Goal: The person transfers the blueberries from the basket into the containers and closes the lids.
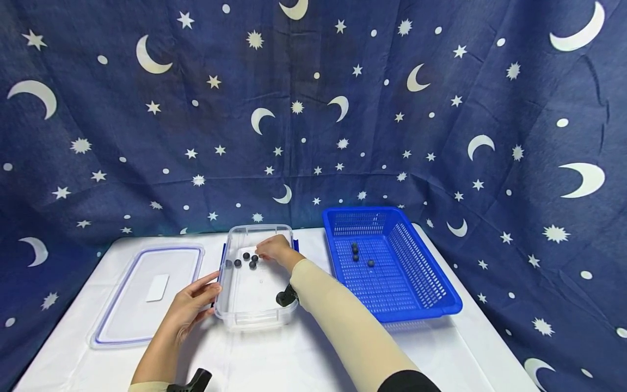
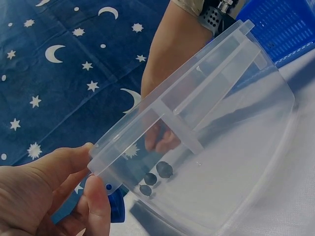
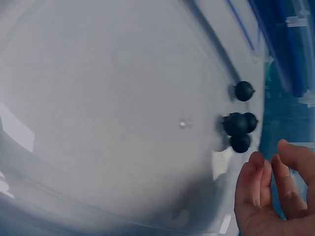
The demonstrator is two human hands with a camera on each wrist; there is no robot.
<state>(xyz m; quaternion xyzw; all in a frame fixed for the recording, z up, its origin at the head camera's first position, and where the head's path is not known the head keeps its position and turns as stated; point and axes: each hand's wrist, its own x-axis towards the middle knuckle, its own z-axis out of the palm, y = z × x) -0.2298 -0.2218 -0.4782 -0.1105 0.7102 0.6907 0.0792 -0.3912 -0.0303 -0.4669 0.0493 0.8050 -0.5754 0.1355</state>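
Left hand [image 1: 191,305] grips the clear container [image 1: 254,313]; relaxed right hand [image 1: 274,249] hovers beside its dark balls [image 1: 246,256].

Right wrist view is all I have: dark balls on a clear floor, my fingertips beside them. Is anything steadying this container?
Observer: Yes. The left hand grips the clear container by its left rim.
Operator: What stands to the right of it?
Observer: A blue basket, close beside the container, with a few dark balls already in it.
Operator: And where is the lid?
Observer: The lid lies flat on the white table, to the left of the container, just beyond the left hand.
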